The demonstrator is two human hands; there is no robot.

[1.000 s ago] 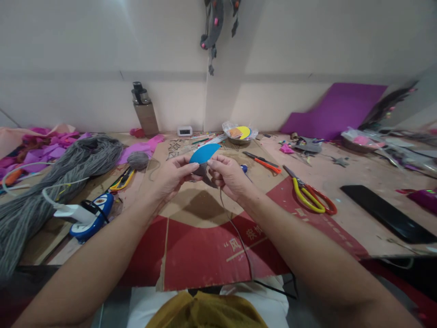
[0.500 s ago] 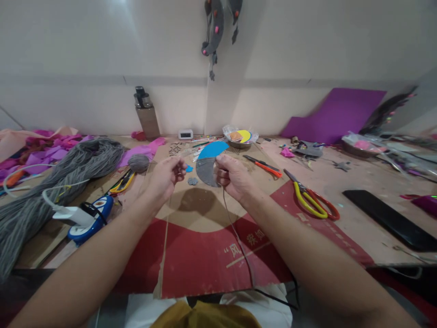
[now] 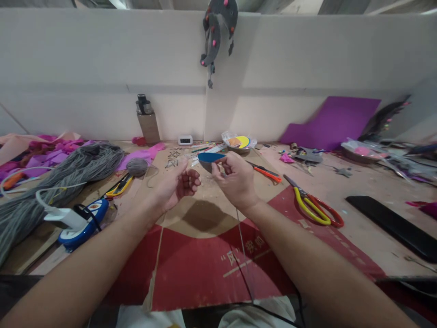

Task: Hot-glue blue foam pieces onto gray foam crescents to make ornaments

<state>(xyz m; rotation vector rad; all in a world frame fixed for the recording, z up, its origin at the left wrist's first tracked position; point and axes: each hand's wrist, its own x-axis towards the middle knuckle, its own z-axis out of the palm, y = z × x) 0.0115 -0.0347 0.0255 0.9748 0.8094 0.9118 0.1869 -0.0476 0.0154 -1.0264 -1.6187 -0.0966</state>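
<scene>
My right hand is raised over the cardboard sheet and pinches a blue, leaf-shaped cut-out with a grey piece behind it, now seen almost edge-on. A thin grey yarn strand hangs from that hand down toward my lap. My left hand is just to the left of the cut-out, fingers curled loosely with thumb and forefinger close together; I cannot make out anything in it.
A grey yarn skein and yarn ball lie left, by a blue tape dispenser and a yellow cutter. Yellow-and-red scissors, an orange knife and a black slab lie right. A bottle stands against the wall.
My left hand let go of the cut-out and drew back slightly. My right hand tilted the blue and grey piece from face-on to nearly flat. The camera tipped upward.
</scene>
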